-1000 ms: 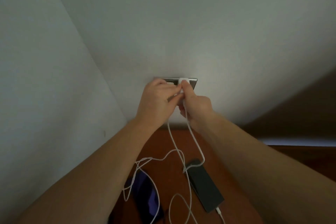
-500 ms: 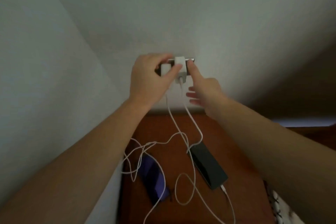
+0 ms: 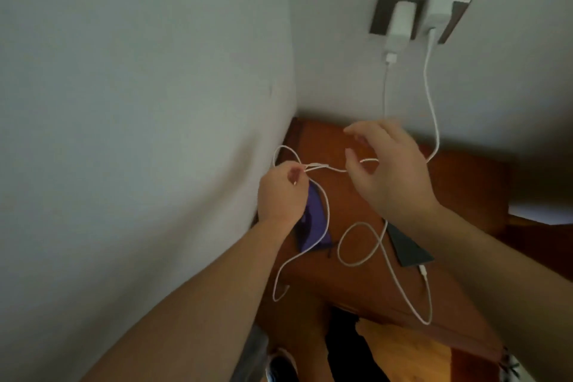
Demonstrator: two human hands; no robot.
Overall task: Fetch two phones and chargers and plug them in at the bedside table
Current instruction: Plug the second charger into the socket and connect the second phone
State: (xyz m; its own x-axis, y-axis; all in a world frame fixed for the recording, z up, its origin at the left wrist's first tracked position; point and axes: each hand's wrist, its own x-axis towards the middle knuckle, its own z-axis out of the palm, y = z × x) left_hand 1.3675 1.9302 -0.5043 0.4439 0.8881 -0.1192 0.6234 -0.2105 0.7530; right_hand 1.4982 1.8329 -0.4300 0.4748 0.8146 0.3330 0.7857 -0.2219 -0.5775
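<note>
Two white chargers, one on the left and one on the right, sit plugged into the grey wall socket. Their white cables hang down to the wooden bedside table. My left hand pinches a tangled stretch of cable above a purple phone. My right hand hovers with fingers spread, the cable running just under its fingertips. A dark phone lies at the right with a cable plugged into its near end, partly hidden by my right forearm.
Grey walls meet in a corner just left of the table. A loop of cable lies between the two phones, and another strand hangs over the table's front edge. Dark wooden furniture stands at the right.
Both hands have come down from the wall socket to the cables over the table. The two chargers stay in the socket. My view has shifted, so the socket sits higher and further right.
</note>
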